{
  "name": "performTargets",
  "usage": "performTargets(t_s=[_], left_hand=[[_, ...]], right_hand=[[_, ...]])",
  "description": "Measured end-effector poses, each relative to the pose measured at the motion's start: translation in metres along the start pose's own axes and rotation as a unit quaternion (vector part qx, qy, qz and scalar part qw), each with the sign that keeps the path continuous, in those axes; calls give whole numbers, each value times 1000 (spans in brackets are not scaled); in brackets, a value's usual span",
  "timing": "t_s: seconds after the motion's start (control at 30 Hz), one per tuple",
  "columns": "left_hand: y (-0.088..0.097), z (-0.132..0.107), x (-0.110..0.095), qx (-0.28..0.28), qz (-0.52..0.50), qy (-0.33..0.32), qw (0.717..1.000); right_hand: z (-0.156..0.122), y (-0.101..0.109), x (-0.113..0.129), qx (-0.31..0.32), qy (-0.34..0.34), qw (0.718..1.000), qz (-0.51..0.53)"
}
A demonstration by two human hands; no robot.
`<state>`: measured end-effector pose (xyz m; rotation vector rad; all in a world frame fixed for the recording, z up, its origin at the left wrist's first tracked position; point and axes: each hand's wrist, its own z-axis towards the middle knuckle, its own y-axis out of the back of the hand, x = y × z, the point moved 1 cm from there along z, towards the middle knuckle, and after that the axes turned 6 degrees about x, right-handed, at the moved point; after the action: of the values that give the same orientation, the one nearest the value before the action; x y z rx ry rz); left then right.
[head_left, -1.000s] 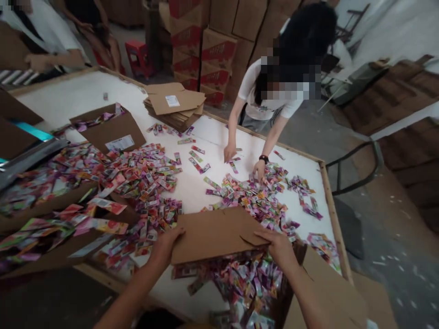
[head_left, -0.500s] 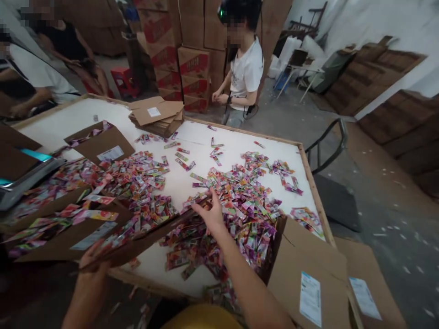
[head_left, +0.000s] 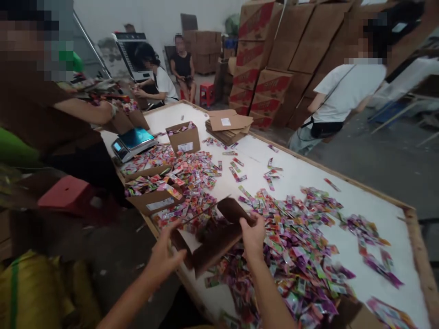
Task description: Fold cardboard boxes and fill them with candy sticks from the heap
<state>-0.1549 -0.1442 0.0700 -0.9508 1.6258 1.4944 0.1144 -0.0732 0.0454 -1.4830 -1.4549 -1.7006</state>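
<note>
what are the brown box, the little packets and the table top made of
Brown box: cardboard, it seems, matte, going by its stiff folded flaps. Packets: likely thin plastic or foil film, glossy and brightly printed. Table top: a smooth white sheet, material unclear; its rim looks like bare wood.

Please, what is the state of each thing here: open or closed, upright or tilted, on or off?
cardboard box: open, tilted; right hand grips a flap, left hand touches its side, grip unclear.
sachets: loose, scattered over the table.
small box: open, upright, sachets inside.
wide box: open, full of sachets.
scale: display lit.
flat cartons: folded, stacked.
</note>
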Motion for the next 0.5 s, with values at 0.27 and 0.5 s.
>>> performTargets(t_s=[0.27, 0.5], left_hand=[[23, 59, 22, -171, -61, 71, 981], [35, 75, 34, -324, -169, 91, 927]], right_hand=[[-9, -33, 28, 297, 124, 911, -258], [-4, -34, 31, 223, 51, 902, -365]])
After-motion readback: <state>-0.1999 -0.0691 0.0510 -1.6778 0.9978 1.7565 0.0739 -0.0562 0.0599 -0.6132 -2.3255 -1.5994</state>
